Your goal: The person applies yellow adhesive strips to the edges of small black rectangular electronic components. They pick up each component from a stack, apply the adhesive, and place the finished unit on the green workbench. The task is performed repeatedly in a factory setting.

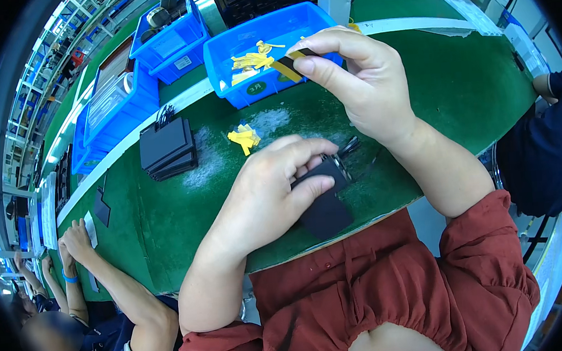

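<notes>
My right hand [369, 81] is raised over the front of a blue bin, thumb and forefinger pinching a yellow-and-black strip [288, 69]. Lower down, my left hand [259, 187] grips a small black box-shaped device [336, 171] near the table's front edge, fingers over its top and thumb on its near side. Dark cable ends [350, 146] show beside the device. Under it lies a flat black piece [326, 219], partly covered by the hand. A small heap of yellow strips [244, 137] rests on the green table beyond my left hand.
The blue bin [233, 100] at the back holds yellow strips. Left of the heap stands a stack of flat black cases [165, 148] with cables. More blue bins [172, 66] line the left. A co-worker's hand [77, 242] works at far left; another person [539, 144] sits at right.
</notes>
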Available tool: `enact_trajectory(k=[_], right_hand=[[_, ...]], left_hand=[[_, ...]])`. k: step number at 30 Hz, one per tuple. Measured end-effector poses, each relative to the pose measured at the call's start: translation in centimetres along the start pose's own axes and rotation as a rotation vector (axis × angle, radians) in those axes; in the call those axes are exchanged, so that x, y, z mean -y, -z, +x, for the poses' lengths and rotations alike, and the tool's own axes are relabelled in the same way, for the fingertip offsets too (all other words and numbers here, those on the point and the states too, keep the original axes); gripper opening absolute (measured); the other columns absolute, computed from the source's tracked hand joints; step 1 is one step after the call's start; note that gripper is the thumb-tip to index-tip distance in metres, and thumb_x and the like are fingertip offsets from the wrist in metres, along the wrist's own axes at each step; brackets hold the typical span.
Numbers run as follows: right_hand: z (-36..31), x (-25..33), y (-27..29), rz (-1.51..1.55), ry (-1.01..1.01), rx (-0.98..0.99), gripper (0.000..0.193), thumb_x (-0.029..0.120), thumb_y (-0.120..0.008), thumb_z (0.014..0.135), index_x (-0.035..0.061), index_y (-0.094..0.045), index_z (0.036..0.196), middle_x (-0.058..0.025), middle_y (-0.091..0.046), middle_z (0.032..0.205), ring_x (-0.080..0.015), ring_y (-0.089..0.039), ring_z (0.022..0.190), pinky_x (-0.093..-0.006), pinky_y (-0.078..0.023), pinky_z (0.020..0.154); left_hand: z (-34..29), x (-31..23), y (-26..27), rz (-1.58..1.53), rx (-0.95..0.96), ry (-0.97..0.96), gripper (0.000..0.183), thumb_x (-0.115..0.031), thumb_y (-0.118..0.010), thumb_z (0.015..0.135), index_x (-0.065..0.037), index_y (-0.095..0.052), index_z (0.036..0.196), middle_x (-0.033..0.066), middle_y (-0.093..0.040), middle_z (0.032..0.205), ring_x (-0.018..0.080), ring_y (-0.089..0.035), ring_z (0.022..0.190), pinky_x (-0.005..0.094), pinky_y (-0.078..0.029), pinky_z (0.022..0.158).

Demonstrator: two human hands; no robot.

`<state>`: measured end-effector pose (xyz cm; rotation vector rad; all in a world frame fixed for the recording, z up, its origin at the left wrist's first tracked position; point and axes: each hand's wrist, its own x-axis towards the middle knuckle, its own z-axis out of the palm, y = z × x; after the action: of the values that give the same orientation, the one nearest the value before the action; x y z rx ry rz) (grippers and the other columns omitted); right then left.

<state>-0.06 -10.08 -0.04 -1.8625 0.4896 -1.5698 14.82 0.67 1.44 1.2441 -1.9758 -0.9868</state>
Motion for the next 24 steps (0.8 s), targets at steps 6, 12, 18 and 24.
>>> enact_trajectory(k=[6, 12, 18, 24], right_hand=[[-0.3, 1.6, -0.3, -0.083, -0.017, 0.161, 0.016, 0.008, -0.069, 0.075, 0.0017, -0.07, 0.089, -0.0111, -0.068, 0.084, -0.0177, -0.065, 0.078, -0.0277, -0.05, 0.072], [-0.4, 2.0, -0.2, -0.124, -0.193, 0.238, 0.016, 0.01, -0.067, 0.075, 0.0008, -0.07, 0.088, -0.0114, -0.068, 0.083, -0.0173, -0.065, 0.076, -0.0274, -0.05, 0.07], [-0.3, 2.0, -0.1, -0.171, -0.182, 0.239, 0.016, 0.012, -0.067, 0.076, 0.0011, -0.07, 0.087, -0.0115, -0.068, 0.084, -0.0183, -0.065, 0.075, -0.0277, -0.05, 0.069], [-0.3, 1.9, -0.2, -0.169, -0.2, 0.247, 0.016, 0.012, -0.067, 0.076, 0.001, -0.07, 0.088, -0.0119, -0.068, 0.084, -0.0194, -0.066, 0.076, -0.028, -0.05, 0.07]], left_hand=[[0.7, 2.7, -0.5, -0.506, -0.382, 0.112, 0.017, -0.005, -0.058, 0.087, 0.002, -0.057, 0.103, 0.0028, -0.063, 0.085, 0.0055, -0.055, 0.074, 0.0206, -0.045, 0.067], [0.9, 2.5, -0.1, -0.58, -0.404, 0.084, 0.023, -0.005, -0.053, 0.089, 0.002, -0.053, 0.112, 0.0064, -0.064, 0.099, 0.0078, -0.057, 0.088, 0.0214, -0.043, 0.079], [0.7, 2.3, 0.1, -0.537, -0.4, 0.099, 0.026, -0.006, -0.053, 0.089, 0.003, -0.052, 0.113, 0.0069, -0.063, 0.102, 0.0097, -0.058, 0.092, 0.0226, -0.042, 0.083], [0.8, 2.6, -0.1, -0.513, -0.45, 0.065, 0.021, -0.007, -0.055, 0.09, 0.002, -0.056, 0.109, 0.0041, -0.067, 0.088, 0.0039, -0.056, 0.077, 0.0194, -0.044, 0.07]])
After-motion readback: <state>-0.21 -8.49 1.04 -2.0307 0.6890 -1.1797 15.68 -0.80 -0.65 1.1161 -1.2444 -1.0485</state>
